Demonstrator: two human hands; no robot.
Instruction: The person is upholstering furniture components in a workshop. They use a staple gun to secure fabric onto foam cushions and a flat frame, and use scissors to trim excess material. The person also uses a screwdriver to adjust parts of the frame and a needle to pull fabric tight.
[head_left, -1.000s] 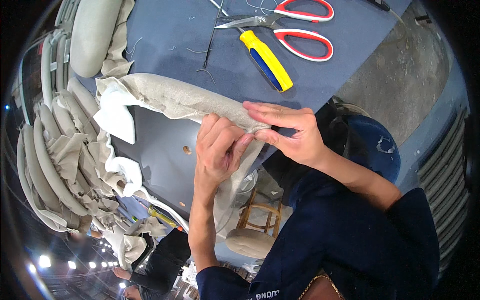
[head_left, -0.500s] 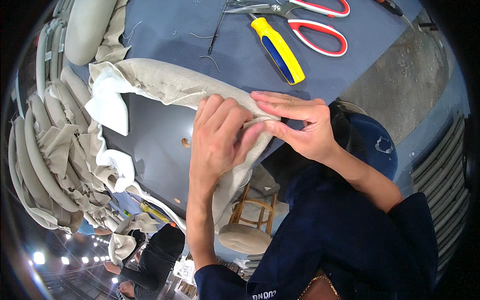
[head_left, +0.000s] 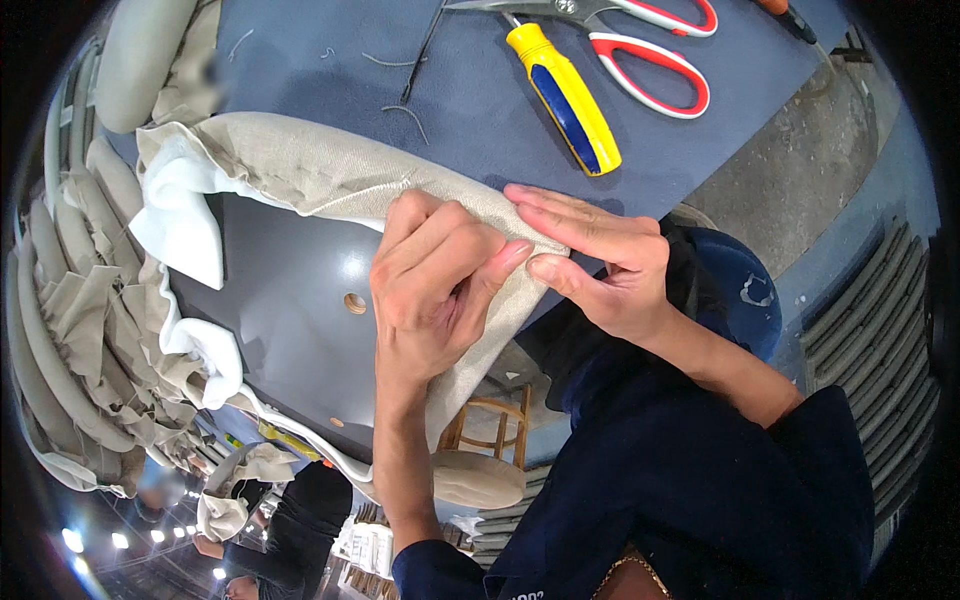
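Observation:
A chair seat panel with a dark grey underside (head_left: 285,290) lies upside down on the worktable, wrapped along its edges in a beige fabric cover (head_left: 330,165). White padding (head_left: 185,225) sticks out from under the cloth on its left side. Curled over the fabric near the right corner, my left hand (head_left: 425,285) grips the cover's edge, its thumb pointing at the corner. My right hand (head_left: 615,255) clasps that same corner, fingers lying along the outer side and thumb opposite. What lies under the left fingertips is hidden.
Red-and-white-handled scissors (head_left: 660,75) and a yellow-and-blue-handled screwdriver (head_left: 568,100) lie beyond the panel on the blue-grey table (head_left: 300,60). Beige padded pieces (head_left: 75,330) are piled at left. A wooden stool (head_left: 480,475) stands below. Another person (head_left: 300,530) works at lower left.
The view has shifted slightly, so the panel and pile sit further left. My left thumb has lifted a little off the corner fold, and both hands stay at the corner.

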